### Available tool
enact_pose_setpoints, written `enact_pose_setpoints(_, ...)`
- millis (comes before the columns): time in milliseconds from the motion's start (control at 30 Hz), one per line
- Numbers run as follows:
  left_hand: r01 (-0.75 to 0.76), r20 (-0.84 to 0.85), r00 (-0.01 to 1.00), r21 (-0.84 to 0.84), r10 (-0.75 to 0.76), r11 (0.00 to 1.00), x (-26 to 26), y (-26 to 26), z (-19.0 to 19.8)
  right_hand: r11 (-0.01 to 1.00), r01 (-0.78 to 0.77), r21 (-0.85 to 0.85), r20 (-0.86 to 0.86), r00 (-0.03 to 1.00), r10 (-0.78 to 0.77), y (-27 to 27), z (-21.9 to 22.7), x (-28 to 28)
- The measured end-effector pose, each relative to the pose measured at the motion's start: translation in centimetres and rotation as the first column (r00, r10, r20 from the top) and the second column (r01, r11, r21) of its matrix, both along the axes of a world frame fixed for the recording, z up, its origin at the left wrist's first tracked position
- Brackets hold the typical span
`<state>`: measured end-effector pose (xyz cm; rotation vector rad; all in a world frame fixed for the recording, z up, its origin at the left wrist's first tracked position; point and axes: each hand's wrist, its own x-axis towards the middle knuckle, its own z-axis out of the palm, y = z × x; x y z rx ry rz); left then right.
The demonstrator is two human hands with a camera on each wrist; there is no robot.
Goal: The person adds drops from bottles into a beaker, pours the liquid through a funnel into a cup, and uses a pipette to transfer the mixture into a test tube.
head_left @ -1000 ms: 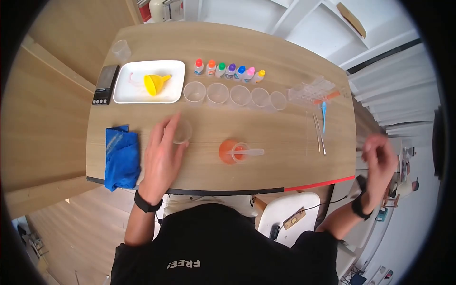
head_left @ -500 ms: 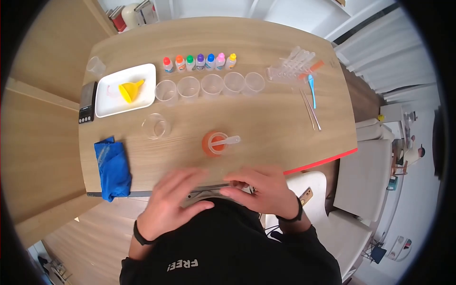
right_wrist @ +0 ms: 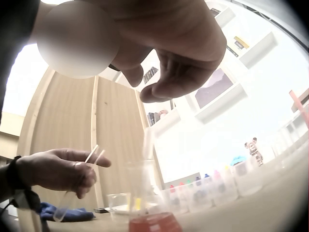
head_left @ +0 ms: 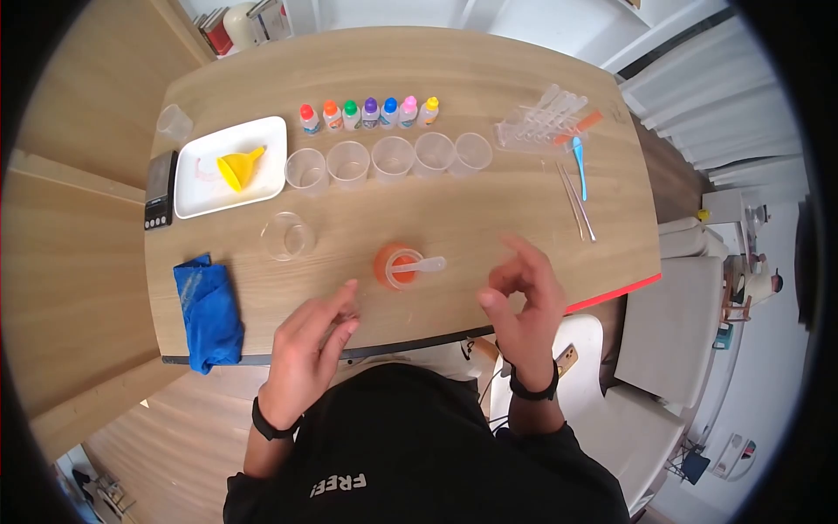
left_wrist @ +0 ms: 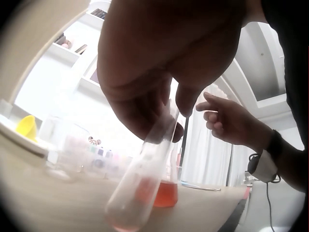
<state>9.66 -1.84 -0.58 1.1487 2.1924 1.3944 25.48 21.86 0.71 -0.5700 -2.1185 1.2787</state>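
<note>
My left hand (head_left: 307,349) is low over the table's near edge. It pinches a clear test tube (left_wrist: 137,179) between thumb and fingers, the rounded end hanging down; in the head view the tube hardly shows. My right hand (head_left: 528,301) hovers right of the flask, its fingers loosely bent and nothing in them. Between the hands stands a clear flask (left_wrist: 166,193) of orange-red liquid, a translucent dropper (head_left: 423,265) at its mouth. Left of the flask, a clear plastic cup (head_left: 288,237) is on the table.
Several clear cups (head_left: 393,157) line the middle, with colour-capped bottles (head_left: 371,113) behind. A white tray (head_left: 196,203) bearing a yellow funnel (head_left: 236,170) is at left, beside a scale (head_left: 160,188) and blue cloth (head_left: 208,310). A test tube rack (head_left: 541,127) and thin rods (head_left: 576,205) lie right.
My left hand has left the clear cup, now on the table. My right hand came in from the far right. Both hands met near the front edge, then parted, moving forward.
</note>
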Motion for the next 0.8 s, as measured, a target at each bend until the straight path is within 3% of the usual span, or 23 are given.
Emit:
enact_pose_setpoints(100, 0.001, 0.0, 1.0, -0.04, -0.001, 0.999, -0.5, 0.3, -0.2, 0.975, -0.129, -0.182, 0.114, 0.982, 0.152, 0.3, -0.4, -1.6)
enact_pose_setpoints(200, 0.025, -0.006, 1.0, -0.042, -0.025, 0.999, -0.8, 0.5, -0.6, 0.945, -0.204, -0.257, 0.053, 0.973, 0.225, -0.1, -1.7, -2.9)
enact_pose_setpoints(400, 0.031, -0.005, 1.0, -0.072, -0.031, 0.997, -1.0, 1.2, -0.7, 0.961, -0.242, -0.13, 0.047, 0.967, 0.25, 0.1, -2.0, -4.4)
enact_pose_setpoints(800, 0.048, -0.03, 0.998, -0.05, -0.05, 0.998, -1.1, 2.8, 0.1, 0.978, -0.204, -0.04, -0.004, 0.979, 0.204, -0.3, -2.2, -5.2)
